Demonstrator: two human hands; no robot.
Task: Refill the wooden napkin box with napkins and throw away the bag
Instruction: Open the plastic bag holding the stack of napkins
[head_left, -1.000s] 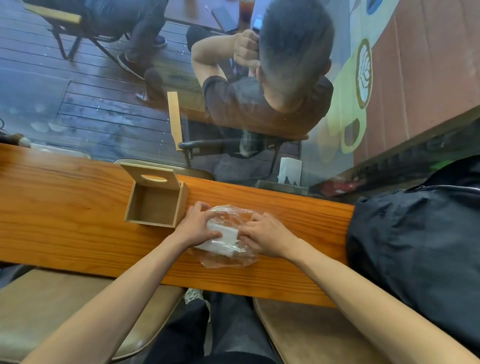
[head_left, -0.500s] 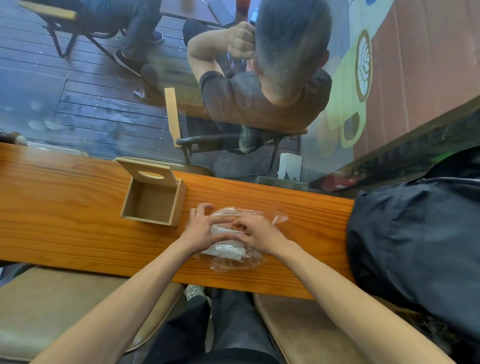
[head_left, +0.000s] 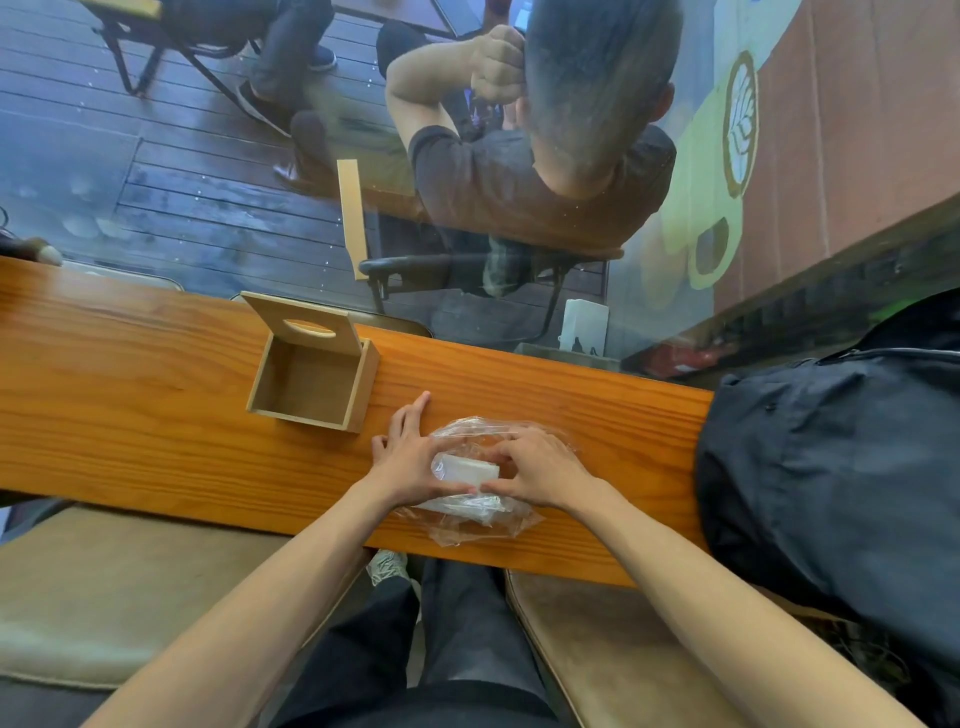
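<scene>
An empty wooden napkin box (head_left: 311, 387) stands on the long wooden counter (head_left: 130, 415), its slotted lid tipped up at the back. To its right lies a clear plastic bag (head_left: 483, 519) with a white stack of napkins (head_left: 467, 470) inside. My left hand (head_left: 408, 460) grips the bag's left side, fingers spread over the counter. My right hand (head_left: 540, 470) pinches the plastic on the right side. Thumbs of both hands meet at the bag's near edge.
A dark jacket or bag (head_left: 831, 467) lies on the counter's right end. Two padded stools, one at the left (head_left: 104, 587) and one at the right (head_left: 597, 639), stand below the counter. A window runs behind the counter; a seated person (head_left: 545, 156) is outside.
Both hands have shifted on the bag, working the plastic around the napkins. The bag's loose end at the right has been pulled in. The box has not moved.
</scene>
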